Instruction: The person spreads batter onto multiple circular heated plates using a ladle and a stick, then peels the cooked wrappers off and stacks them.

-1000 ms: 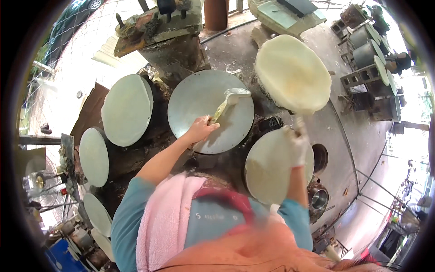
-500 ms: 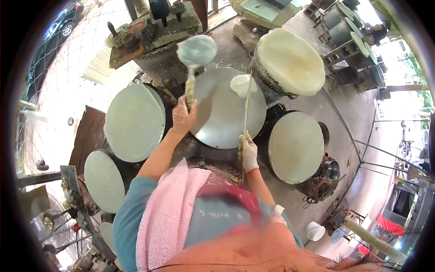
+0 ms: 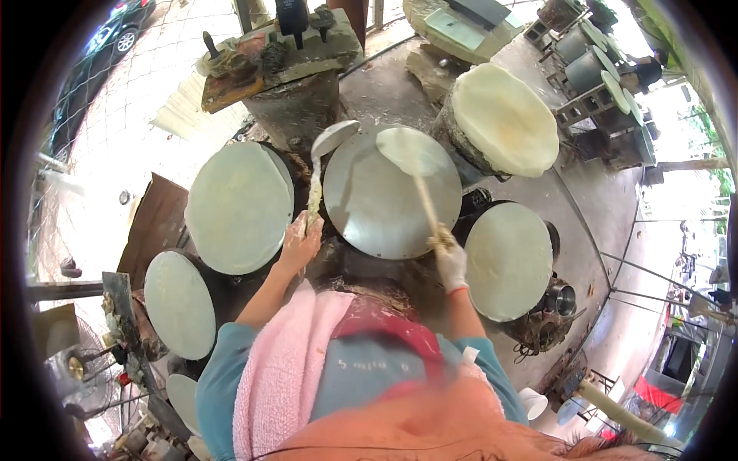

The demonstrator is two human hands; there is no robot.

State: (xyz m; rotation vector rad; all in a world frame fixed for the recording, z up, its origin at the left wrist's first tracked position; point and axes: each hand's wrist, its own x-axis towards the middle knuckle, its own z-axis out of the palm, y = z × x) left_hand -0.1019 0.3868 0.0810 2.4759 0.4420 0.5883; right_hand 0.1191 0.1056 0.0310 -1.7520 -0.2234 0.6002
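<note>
My left hand (image 3: 301, 241) is closed around the handle of a batter-coated ladle (image 3: 334, 140). The ladle's bowl hangs tilted by the left far edge of a round grey metal griddle (image 3: 369, 219). A pale, wet patch of batter (image 3: 401, 147) lies on the far right part of the griddle. In a whitish glove, my right hand (image 3: 449, 260) grips a long thin stick (image 3: 427, 203) over the griddle's right side. The stick reaches to the batter, where its far end is blurred.
Round griddles covered with pale sheets stand at the left (image 3: 238, 207) and the right (image 3: 509, 261). A thick pale round slab (image 3: 503, 119) rests at the far right. Beyond the left griddle is a cluttered board (image 3: 307, 69) on a drum. A white bucket (image 3: 533, 402) stands at lower right.
The ladle has dropped nearer to the griddle and its bowl has turned on edge. The batter patch has spread wider. My right hand and the stick have shifted right, the stick now slanting.
</note>
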